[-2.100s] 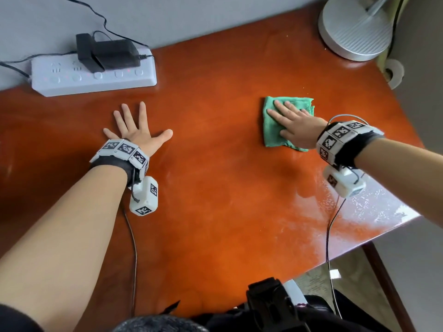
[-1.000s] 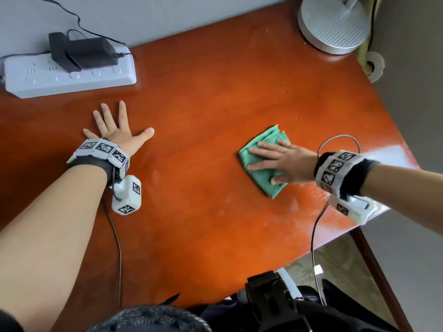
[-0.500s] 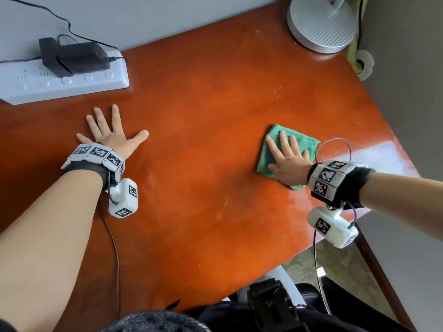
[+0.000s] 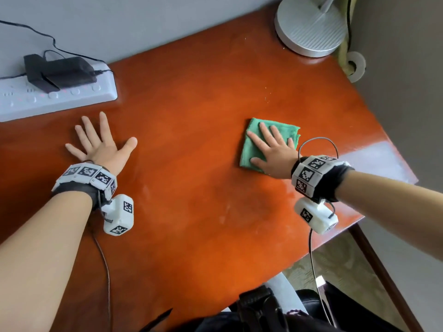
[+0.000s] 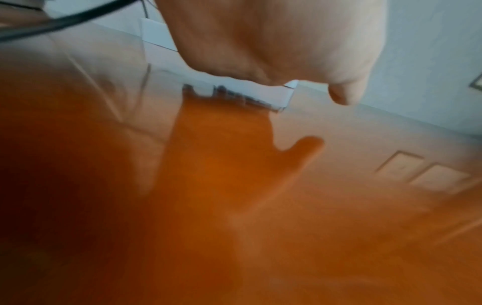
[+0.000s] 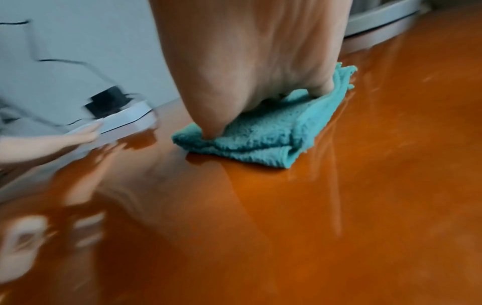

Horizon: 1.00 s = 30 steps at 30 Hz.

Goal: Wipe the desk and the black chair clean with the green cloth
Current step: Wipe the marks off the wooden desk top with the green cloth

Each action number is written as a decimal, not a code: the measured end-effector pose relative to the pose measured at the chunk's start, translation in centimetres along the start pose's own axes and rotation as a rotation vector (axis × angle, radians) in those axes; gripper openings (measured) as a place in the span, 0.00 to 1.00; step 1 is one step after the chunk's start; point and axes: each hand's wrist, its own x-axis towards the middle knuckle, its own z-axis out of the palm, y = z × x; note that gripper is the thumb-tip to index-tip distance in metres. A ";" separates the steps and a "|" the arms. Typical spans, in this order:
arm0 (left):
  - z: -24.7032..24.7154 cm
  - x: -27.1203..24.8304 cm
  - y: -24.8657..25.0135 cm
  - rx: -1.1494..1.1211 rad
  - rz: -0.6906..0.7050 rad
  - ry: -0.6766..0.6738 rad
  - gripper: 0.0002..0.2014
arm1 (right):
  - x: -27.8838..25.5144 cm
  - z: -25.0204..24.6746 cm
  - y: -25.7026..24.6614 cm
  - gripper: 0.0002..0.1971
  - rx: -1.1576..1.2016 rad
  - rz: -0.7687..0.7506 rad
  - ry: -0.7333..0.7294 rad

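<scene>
The folded green cloth point(image 4: 254, 142) lies on the glossy orange-brown desk point(image 4: 196, 188), right of centre. My right hand point(image 4: 271, 149) presses flat on the cloth with straight, spread fingers. From the right wrist view the cloth point(image 6: 263, 140) bunches under the palm point(image 6: 247, 62). My left hand point(image 4: 100, 142) rests flat on the desk at the left, fingers spread, holding nothing. In the left wrist view the left hand point(image 5: 281, 41) hovers over its reflection. A black chair part point(image 4: 309, 305) shows below the desk's near edge.
A white power strip point(image 4: 55, 101) with a black adapter point(image 4: 57, 70) lies at the back left by the wall. A round grey lamp base point(image 4: 311, 27) stands at the back right corner. The desk's right edge point(image 4: 388, 144) runs close to the cloth.
My right hand has slid the cloth back and forth over the desk's right side; since half a second ago it moved slightly away from me. The left hand has stayed flat in place.
</scene>
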 end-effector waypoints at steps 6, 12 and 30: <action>0.4 -0.7 6.7 -0.004 0.198 -0.034 0.39 | 1.8 -2.2 7.9 0.33 0.209 0.315 0.101; 2.1 -1.6 13.1 0.015 0.347 -0.124 0.40 | -0.4 -1.3 11.7 0.32 0.268 0.410 0.085; 3.9 -1.3 14.7 0.178 0.383 -0.118 0.42 | -9.5 6.6 -1.2 0.53 -0.114 0.037 -0.034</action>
